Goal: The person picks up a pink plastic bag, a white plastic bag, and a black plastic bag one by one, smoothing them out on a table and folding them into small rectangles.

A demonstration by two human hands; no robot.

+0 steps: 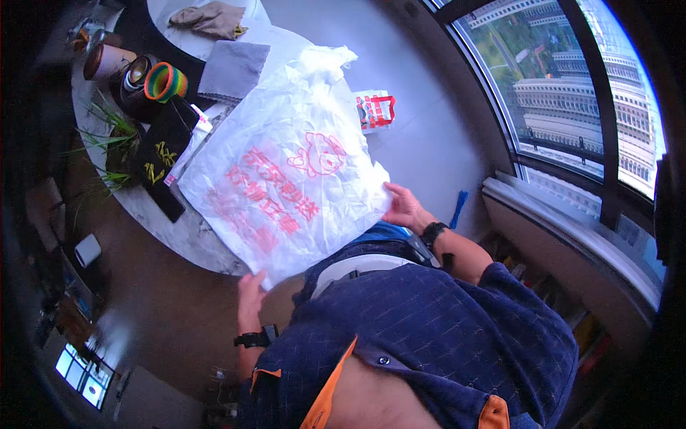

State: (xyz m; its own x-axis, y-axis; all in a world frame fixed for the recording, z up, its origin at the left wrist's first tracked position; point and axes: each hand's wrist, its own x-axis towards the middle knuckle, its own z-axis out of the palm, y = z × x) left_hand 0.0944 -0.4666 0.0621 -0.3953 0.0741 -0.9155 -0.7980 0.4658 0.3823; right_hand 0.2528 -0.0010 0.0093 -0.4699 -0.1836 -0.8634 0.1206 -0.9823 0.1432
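Observation:
A large crumpled white plastic bag (278, 171) with a red cartoon animal and red printing lies spread across the marble-patterned tabletop (214, 249). Its near edge hangs over the table's edge in front of my body. My left hand (253, 292) pinches the bag's near left corner. At the right corner, my right hand (403, 206) has the bag's edge between thumb and fingers. Beyond the bag's upper left side lies a grey cloth (234, 69) with a zigzag edge.
Left on the table are a rainbow coil spring toy (166, 82), a black pouch (161, 171) with gold writing, a green plant (115, 128) and a lidded jar (110, 60). A brown cloth (209, 20) lies at the far end. A red-handled bag (374, 111) stands beyond the table, near windows.

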